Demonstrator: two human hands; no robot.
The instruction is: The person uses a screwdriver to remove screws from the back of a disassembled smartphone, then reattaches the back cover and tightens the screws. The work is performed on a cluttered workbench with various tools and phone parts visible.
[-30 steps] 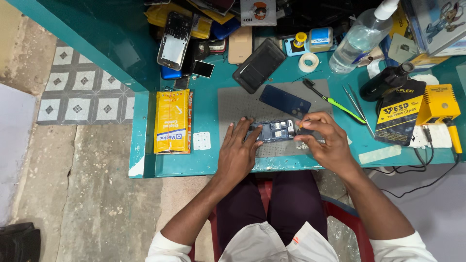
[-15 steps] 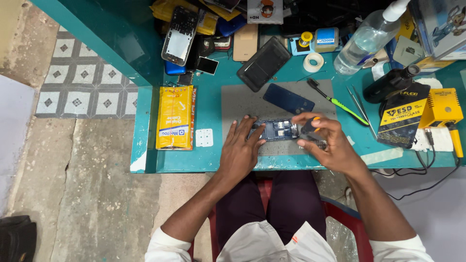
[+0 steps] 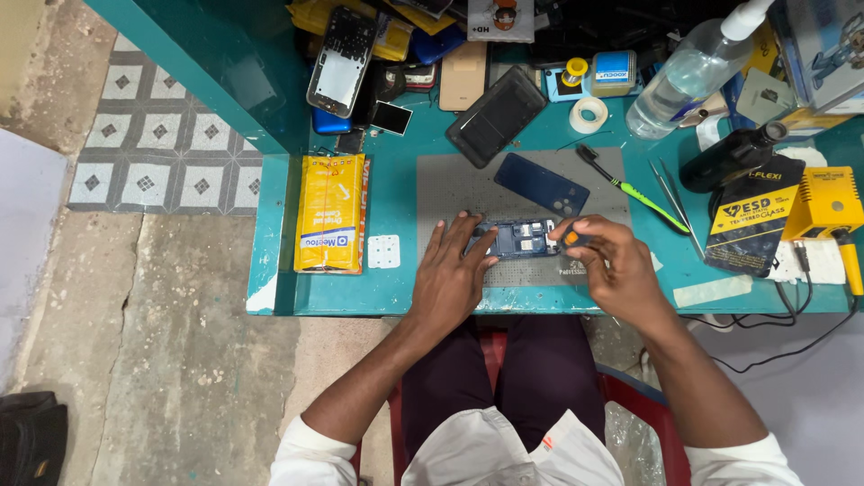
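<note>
An opened blue phone [image 3: 520,238] with its insides showing lies on a grey work mat [image 3: 459,193] on the teal table. My left hand [image 3: 457,270] rests on the phone's left end, fingers spread over it. My right hand [image 3: 612,265] is at the phone's right end, pinching a small dark tool with an orange tip [image 3: 571,238]. A dark blue back cover [image 3: 541,183] lies on the mat just beyond the phone.
A yellow packet [image 3: 330,212] and a small white card [image 3: 383,252] lie left of the mat. A green-handled brush [image 3: 630,189], tweezers [image 3: 675,202], clear bottle [image 3: 688,72], tape rolls, several phones and a yellow station [image 3: 823,202] crowd the back and right.
My right hand has shifted slightly right along the phone's end, still holding the tool. My left hand stays on the phone.
</note>
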